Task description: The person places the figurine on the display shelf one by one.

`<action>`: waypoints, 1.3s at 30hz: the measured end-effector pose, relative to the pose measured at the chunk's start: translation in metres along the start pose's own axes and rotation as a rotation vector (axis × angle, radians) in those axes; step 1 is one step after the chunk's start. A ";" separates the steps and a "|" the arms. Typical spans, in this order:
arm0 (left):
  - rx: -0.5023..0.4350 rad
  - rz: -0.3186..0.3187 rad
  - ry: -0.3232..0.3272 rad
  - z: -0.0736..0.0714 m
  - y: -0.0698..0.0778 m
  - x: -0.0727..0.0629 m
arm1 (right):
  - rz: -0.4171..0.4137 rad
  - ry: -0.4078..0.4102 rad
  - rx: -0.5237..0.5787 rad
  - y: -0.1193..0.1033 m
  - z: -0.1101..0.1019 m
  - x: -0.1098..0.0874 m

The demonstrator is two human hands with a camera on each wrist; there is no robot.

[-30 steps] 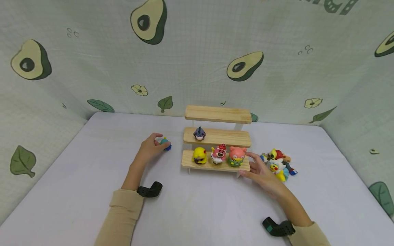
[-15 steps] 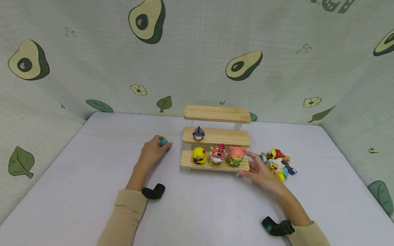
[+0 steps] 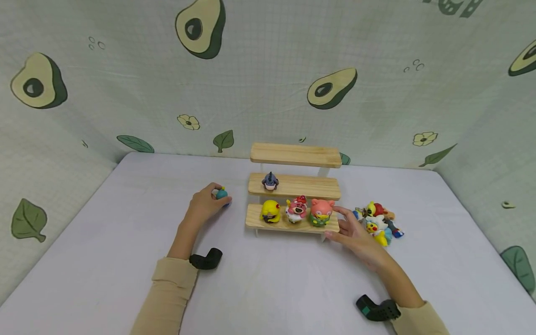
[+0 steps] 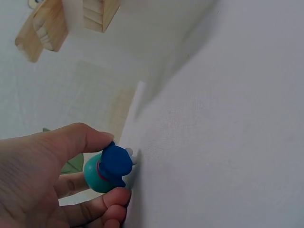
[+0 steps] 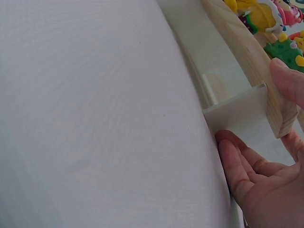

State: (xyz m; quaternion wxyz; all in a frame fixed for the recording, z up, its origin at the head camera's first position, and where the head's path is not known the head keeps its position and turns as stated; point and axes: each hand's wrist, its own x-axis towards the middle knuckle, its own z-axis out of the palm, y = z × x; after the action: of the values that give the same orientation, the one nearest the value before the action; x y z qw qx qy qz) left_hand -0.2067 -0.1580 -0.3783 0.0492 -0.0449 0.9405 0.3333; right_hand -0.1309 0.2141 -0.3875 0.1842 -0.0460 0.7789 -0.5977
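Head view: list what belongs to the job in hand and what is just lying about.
Job in hand:
blue-and-teal toy, pinched by the left hand
wooden stand, gripped by the right hand
four toys on its shelves

Apparently just lying about:
toy heap right of the stand, held by neither hand

A gap parts the left hand (image 3: 205, 204) from the three-tier wooden display stand (image 3: 310, 186); three figurines (image 3: 296, 210) block the bottom tier (image 3: 254, 217). The right hand (image 3: 358, 239) and piled figurines (image 3: 378, 223) obstruct the stand's right.
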 end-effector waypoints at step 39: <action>-0.507 0.133 -0.069 -0.026 0.003 -0.003 | 0.014 0.015 -0.026 -0.002 0.001 0.000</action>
State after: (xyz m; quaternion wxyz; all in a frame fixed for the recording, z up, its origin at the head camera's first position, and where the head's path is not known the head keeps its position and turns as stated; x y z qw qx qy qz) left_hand -0.2057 -0.1717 -0.3561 0.0465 0.0177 0.8255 0.5622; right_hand -0.1307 0.2125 -0.3862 0.1822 -0.0384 0.7881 -0.5867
